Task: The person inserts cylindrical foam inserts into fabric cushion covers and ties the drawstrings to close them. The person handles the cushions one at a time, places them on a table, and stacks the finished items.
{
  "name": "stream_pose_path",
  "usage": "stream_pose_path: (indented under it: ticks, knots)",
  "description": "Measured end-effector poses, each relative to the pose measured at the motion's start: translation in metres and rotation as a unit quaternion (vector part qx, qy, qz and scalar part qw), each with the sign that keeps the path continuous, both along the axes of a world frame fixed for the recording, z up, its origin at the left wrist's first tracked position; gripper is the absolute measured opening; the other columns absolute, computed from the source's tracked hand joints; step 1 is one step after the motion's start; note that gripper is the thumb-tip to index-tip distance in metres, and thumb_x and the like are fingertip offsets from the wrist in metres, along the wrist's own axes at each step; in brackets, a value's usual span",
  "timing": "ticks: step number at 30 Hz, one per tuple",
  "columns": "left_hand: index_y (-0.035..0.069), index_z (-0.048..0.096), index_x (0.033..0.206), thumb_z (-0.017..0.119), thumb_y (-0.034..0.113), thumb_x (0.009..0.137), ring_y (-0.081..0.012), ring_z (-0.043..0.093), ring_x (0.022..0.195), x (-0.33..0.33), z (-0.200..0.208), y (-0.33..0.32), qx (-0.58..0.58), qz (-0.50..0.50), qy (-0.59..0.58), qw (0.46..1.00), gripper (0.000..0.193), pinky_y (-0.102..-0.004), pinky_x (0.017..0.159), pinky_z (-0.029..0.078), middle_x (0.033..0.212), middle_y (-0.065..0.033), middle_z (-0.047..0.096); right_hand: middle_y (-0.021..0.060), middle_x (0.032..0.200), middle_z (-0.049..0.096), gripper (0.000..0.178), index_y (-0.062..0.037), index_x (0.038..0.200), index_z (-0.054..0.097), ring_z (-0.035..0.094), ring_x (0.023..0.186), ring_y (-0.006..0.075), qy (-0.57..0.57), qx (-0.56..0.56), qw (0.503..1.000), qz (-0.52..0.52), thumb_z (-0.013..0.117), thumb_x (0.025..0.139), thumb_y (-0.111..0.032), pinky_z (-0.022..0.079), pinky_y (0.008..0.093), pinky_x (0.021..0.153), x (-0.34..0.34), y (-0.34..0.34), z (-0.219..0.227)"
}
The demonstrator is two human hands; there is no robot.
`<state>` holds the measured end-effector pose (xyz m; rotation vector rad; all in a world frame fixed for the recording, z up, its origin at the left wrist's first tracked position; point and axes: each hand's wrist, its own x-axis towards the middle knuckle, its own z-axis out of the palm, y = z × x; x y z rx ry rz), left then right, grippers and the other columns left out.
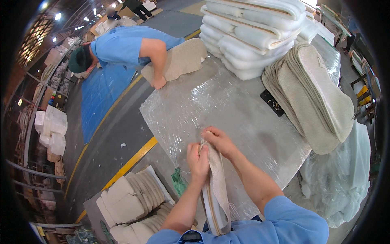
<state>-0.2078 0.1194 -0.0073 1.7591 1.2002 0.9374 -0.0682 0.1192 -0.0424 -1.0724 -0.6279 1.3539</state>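
Observation:
A long beige fabric cover stands on edge against my body, running up from my waist over the table's near side. Along its open side show a white strip and a thin brown line, perhaps a zipper. My left hand is closed on the cover's left edge near the upper end, thumb pointing up. Just above and to the right, my right hand pinches the tip of the same cover. The fingers partly hide the edge between the hands.
A plastic-wrapped table carries white padding stacks and beige covers. Filled beige cushions lie lower left; clear plastic hangs at right. Across the table, a co-worker bends over, one hand on a beige piece.

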Motion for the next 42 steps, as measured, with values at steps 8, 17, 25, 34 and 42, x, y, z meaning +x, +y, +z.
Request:
stream_pose_path:
  ticks: [8, 17, 25, 34, 42]
  knots:
    - [-0.003, 0.055, 0.082, 0.064, 0.014, 0.096, -0.0205, 0.052, 0.085, -0.012, -0.002, 0.001, -0.043, 0.013, -0.063, 0.997, 0.024, -0.0326, 0.081, 0.044, 0.092, -0.0108, 0.054, 0.0008, 0.093, 0.063, 0.023, -0.0056, 0.097, 0.070, 0.054, 0.088, 0.0108, -0.184, -0.010, 0.983, -0.004, 0.066, 0.098, -0.028, 0.046, 0.0294, 0.080, -0.013, 0.011, 0.006]
    - [0.001, 0.053, 0.082, 0.068, 0.015, 0.095, -0.0113, 0.045, 0.083, -0.016, -0.008, 0.003, -0.074, 0.038, -0.116, 0.990, 0.024, -0.0262, 0.078, 0.040, 0.087, -0.0023, 0.050, -0.0019, 0.096, 0.063, 0.026, -0.0068, 0.105, 0.069, 0.054, 0.094, 0.0095, -0.101, 0.076, 0.992, 0.017, 0.052, 0.107, -0.026, 0.046, 0.0279, 0.087, -0.003, 0.011, -0.005]
    - [-0.003, 0.059, 0.083, 0.066, 0.018, 0.096, -0.0187, 0.053, 0.084, -0.010, -0.004, -0.003, -0.061, 0.040, -0.071, 0.995, 0.026, -0.0323, 0.080, 0.044, 0.089, -0.0092, 0.055, 0.0128, 0.080, 0.063, 0.032, -0.0006, 0.093, 0.064, 0.058, 0.077, 0.0205, -0.245, 0.096, 0.965, 0.002, 0.052, 0.103, -0.029, 0.048, 0.0362, 0.074, -0.001, 0.018, -0.004]
    - [0.000, 0.050, 0.079, 0.067, 0.013, 0.096, -0.0136, 0.046, 0.076, -0.016, -0.016, 0.002, -0.099, 0.060, -0.126, 0.985, 0.027, -0.0303, 0.071, 0.041, 0.080, -0.0033, 0.048, 0.0203, 0.091, 0.067, 0.034, 0.0000, 0.096, 0.067, 0.067, 0.089, 0.0292, -0.419, 0.028, 0.899, 0.127, 0.052, 0.101, -0.029, 0.049, 0.0442, 0.081, -0.002, 0.034, 0.018]
    - [0.002, 0.058, 0.107, 0.058, 0.011, 0.100, -0.0142, 0.056, 0.088, -0.008, 0.007, 0.015, -0.100, 0.040, -0.049, 0.993, 0.011, -0.0296, 0.079, 0.047, 0.091, -0.0056, 0.059, 0.0215, 0.160, 0.035, 0.075, -0.0015, 0.159, 0.029, 0.030, 0.151, 0.0339, -0.188, 0.079, 0.979, -0.015, 0.058, 0.095, -0.025, 0.027, 0.0399, 0.123, -0.014, -0.028, 0.016]
